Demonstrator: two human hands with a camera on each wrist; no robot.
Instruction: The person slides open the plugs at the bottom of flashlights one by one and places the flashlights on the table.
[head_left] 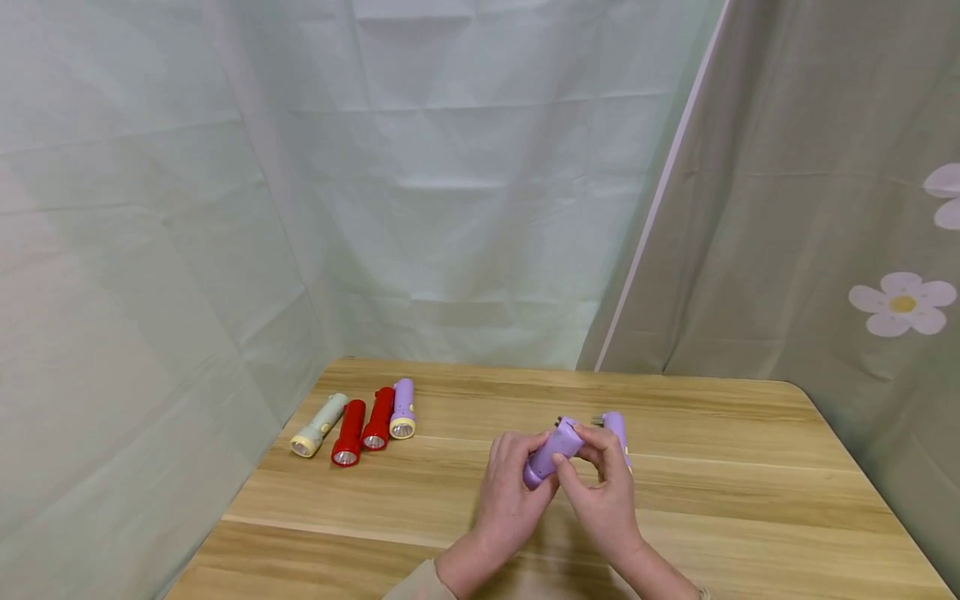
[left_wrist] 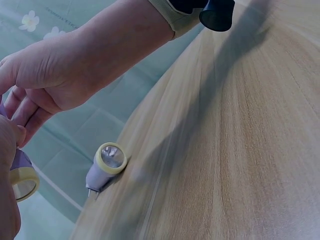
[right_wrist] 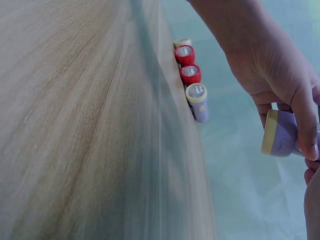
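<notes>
My left hand [head_left: 504, 493] grips a purple flashlight [head_left: 553, 452] around its body, near the head end. The yellow rim of its lamp [right_wrist: 270, 132] shows in the right wrist view. With thumb and fingers, my right hand [head_left: 606, 493] pinches the tail end of the same flashlight, where small dark prongs stick out. The fingers hide part of the body. Just beyond my right hand, a second purple flashlight [head_left: 615, 429] lies on the table; its metal plug prongs [head_left: 597, 420] stand out from the tail.
At the table's left side lie a pale green flashlight [head_left: 327, 413], a red flashlight [head_left: 351, 425], another red flashlight [head_left: 381, 410] and a purple flashlight [head_left: 403, 400], side by side. The wooden table [head_left: 720, 483] ends at hanging curtains [head_left: 480, 208] behind and on both sides.
</notes>
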